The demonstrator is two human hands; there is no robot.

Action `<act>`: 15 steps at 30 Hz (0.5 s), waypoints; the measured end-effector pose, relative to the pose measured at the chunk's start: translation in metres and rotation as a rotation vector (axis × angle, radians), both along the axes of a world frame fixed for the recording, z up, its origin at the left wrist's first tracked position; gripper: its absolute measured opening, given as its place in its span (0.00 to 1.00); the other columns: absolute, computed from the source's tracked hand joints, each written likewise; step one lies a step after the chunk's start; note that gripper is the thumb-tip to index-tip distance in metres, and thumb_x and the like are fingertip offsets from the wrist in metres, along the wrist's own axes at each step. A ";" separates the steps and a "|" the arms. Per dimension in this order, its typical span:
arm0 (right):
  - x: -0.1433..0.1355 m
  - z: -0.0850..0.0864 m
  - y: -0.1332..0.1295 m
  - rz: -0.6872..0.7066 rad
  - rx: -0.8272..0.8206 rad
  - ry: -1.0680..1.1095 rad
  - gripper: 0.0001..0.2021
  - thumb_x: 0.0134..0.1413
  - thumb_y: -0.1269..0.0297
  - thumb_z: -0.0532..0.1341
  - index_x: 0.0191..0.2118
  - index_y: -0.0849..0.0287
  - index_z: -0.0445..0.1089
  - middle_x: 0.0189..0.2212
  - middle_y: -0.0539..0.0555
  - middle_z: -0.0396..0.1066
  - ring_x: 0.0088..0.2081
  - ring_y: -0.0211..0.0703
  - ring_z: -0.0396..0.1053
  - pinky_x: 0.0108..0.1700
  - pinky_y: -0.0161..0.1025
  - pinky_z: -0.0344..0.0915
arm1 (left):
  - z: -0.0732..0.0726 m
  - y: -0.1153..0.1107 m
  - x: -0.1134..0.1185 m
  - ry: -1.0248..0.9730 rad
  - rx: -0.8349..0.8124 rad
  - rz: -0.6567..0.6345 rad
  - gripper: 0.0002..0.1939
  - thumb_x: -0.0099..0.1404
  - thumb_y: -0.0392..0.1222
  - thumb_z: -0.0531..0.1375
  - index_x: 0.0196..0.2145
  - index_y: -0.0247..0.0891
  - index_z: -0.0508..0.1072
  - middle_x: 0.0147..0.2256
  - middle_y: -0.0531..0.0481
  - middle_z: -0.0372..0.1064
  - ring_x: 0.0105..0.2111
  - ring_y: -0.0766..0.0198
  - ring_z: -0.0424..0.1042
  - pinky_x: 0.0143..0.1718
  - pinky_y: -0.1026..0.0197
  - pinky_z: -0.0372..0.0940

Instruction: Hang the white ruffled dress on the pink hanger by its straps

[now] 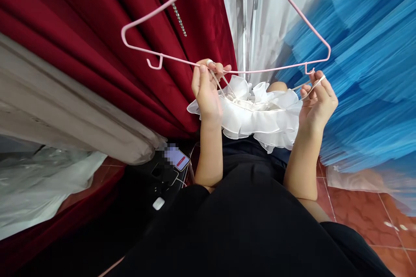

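A pink hanger (250, 71) spans the top of the view, with a small open hook near each end of its lower bar. Below the bar hangs a white ruffled garment (260, 119) with thin pale straps. My left hand (207, 91) is closed at the bar, left of its middle, with the straps on that side running up into the fingers. By the hanger's right hook, my right hand (320, 101) pinches the strap (303, 85) on the other side. Part of that strap loops over a fingertip. The garment's lower side lies near my lap.
Dark red curtains (107, 21) and pale fabric (78, 99) fill the left. Blue tulle (364, 65) hangs close on the right above a red tiled floor (354, 212). A lit phone (182, 162) and a white earbud case (158, 203) lie on a black surface at lower left.
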State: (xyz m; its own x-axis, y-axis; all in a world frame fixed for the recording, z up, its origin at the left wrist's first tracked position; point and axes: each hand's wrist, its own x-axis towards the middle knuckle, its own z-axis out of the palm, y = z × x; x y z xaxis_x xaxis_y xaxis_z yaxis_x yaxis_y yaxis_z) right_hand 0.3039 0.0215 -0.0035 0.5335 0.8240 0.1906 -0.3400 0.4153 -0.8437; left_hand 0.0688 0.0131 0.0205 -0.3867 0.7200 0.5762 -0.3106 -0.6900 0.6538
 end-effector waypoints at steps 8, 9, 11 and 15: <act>-0.002 0.009 0.013 0.046 0.049 -0.126 0.04 0.49 0.61 0.66 0.34 0.46 0.76 0.38 0.47 0.76 0.32 0.40 0.74 0.41 0.45 0.77 | 0.005 -0.009 -0.004 0.021 -0.089 -0.017 0.14 0.71 0.52 0.51 0.36 0.39 0.64 0.32 0.50 0.67 0.41 0.60 0.76 0.51 0.56 0.67; -0.001 0.008 0.017 0.051 0.058 -0.143 0.04 0.48 0.61 0.67 0.33 0.46 0.76 0.36 0.48 0.76 0.31 0.40 0.74 0.39 0.45 0.77 | 0.005 -0.009 -0.005 0.012 -0.109 -0.014 0.14 0.71 0.52 0.51 0.35 0.40 0.65 0.32 0.50 0.67 0.41 0.60 0.76 0.51 0.56 0.67; 0.002 0.005 0.024 0.076 0.083 -0.183 0.03 0.47 0.61 0.68 0.31 0.46 0.75 0.33 0.48 0.74 0.29 0.39 0.72 0.36 0.45 0.75 | 0.005 -0.008 -0.006 -0.007 -0.151 -0.012 0.14 0.72 0.51 0.51 0.35 0.40 0.66 0.33 0.49 0.68 0.43 0.58 0.76 0.50 0.56 0.67; 0.008 0.004 0.028 0.096 0.146 -0.301 0.04 0.49 0.60 0.66 0.31 0.43 0.71 0.30 0.48 0.71 0.30 0.42 0.69 0.31 0.45 0.68 | 0.003 -0.006 -0.007 -0.040 -0.189 -0.051 0.13 0.72 0.49 0.51 0.34 0.41 0.67 0.33 0.49 0.69 0.46 0.57 0.75 0.46 0.59 0.68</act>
